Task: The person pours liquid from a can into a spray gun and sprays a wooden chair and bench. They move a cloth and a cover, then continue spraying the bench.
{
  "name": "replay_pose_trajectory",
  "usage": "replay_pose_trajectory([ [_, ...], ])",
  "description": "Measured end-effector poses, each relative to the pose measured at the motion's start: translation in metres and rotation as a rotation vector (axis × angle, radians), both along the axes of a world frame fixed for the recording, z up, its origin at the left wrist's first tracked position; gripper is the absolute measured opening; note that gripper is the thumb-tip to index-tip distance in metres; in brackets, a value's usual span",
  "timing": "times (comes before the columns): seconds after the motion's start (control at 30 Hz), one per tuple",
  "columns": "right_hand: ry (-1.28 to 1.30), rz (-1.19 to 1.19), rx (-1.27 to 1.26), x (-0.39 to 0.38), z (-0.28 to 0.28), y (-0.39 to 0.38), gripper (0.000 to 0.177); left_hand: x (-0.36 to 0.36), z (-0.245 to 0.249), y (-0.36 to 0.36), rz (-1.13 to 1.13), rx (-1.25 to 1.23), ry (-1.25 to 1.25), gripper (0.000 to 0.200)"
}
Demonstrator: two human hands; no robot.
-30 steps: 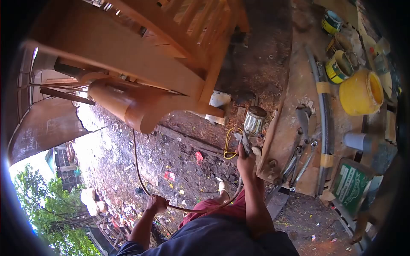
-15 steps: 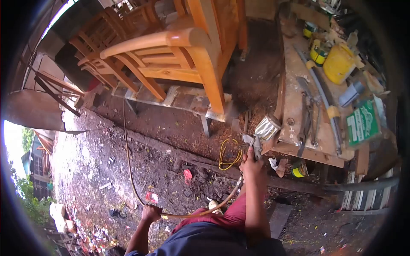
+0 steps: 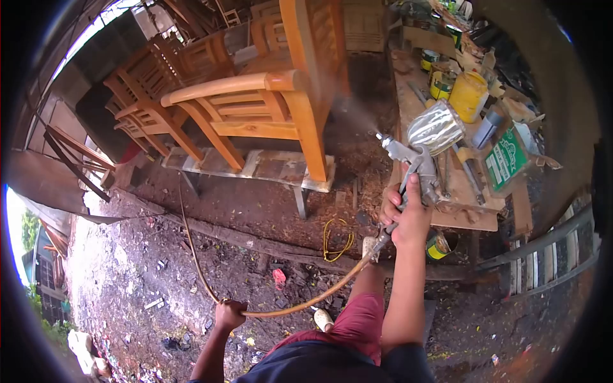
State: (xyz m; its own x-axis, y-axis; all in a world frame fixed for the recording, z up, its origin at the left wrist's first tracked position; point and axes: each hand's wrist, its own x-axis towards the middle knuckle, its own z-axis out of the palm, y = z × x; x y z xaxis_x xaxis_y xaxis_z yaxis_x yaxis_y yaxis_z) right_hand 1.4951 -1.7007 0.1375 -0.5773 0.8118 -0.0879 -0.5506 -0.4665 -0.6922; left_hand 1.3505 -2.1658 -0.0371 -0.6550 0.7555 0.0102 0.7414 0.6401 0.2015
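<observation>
My right hand (image 3: 408,214) is closed round the grip of a metal spray gun (image 3: 412,163) with a shiny silver cup (image 3: 437,127) on it. A pale mist leaves the nozzle toward the back of an orange-brown wooden bench (image 3: 255,124). From the gun's lower end a tan air hose (image 3: 313,309) curves down to my left hand (image 3: 230,315), which is wrapped round it. Beyond that hand the hose runs up and away under the furniture. The bench stands on a low paint-stained plank stand (image 3: 268,167), apart from the gun.
A worktable (image 3: 415,89) at right holds a yellow jug (image 3: 468,96), several cans, tools and a green packet (image 3: 507,159). More wooden chairs (image 3: 143,105) stand behind. A yellow cord (image 3: 338,241) and a long timber beam (image 3: 255,242) lie on the littered dirt. A ladder (image 3: 549,249) lies at right.
My right hand has raised the spray gun up and to the right, and its cup shows larger. A clear mist now comes from the nozzle. My left hand keeps hold of the hose.
</observation>
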Motion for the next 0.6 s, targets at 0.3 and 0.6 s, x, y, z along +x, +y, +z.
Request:
replay_pose_trajectory([
  [0.3,0.024,0.031,0.091,0.012,-0.005,-0.017,0.046,-0.005,-0.018,-0.005,-0.020,-0.061,-0.015,0.017],
  [0.6,-0.326,-0.055,-0.089,-0.020,-0.067,0.014,0.022,-0.011,-0.020,-0.005,-0.059,-0.130,-0.037,0.016],
])
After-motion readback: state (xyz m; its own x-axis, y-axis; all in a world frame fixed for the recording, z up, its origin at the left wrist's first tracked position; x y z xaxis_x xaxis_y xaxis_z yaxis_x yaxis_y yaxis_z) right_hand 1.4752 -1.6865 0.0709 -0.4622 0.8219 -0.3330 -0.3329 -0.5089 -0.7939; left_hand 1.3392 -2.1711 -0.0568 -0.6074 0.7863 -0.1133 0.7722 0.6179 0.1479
